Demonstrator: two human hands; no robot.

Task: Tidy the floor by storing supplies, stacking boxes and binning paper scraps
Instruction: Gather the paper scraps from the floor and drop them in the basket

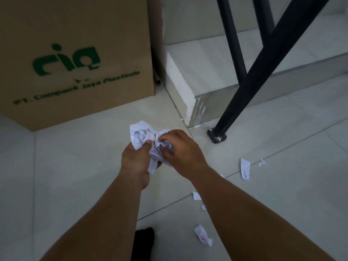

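**Both hands closed on a crumpled wad of paper**

The left hand [138, 161] grips a bunched wad of white paper [146, 140] from below, its fingers curled tight around the lower folds and the thumb pressed across the front. The right hand [180, 151] meets it from the other side, fingertips [165, 143] pinched into the creased top of the same wad. The paper is thin and heavily wrinkled, with a flat torn flap sticking up beyond the left thumb.

Beyond the fingers, up and to the left, stands a large cardboard box [75, 59], matte brown with blurred green lettering, resting on the floor. Past the right fingertips rises a pale tiled step [188, 91] with a chipped, paint-flecked corner, and beside it a slanted black metal leg [263, 72] ends in a scuffed foot.

The floor [66, 166] is smooth, pale tile with thin grout lines. Loose scraps lie on it on the wrist side of the right hand: a folded rectangular strip [245, 168], a tiny curled shred [261, 162], small torn bits [196, 195] close by the forearm, and a crushed ball [203, 234] nearer the person.
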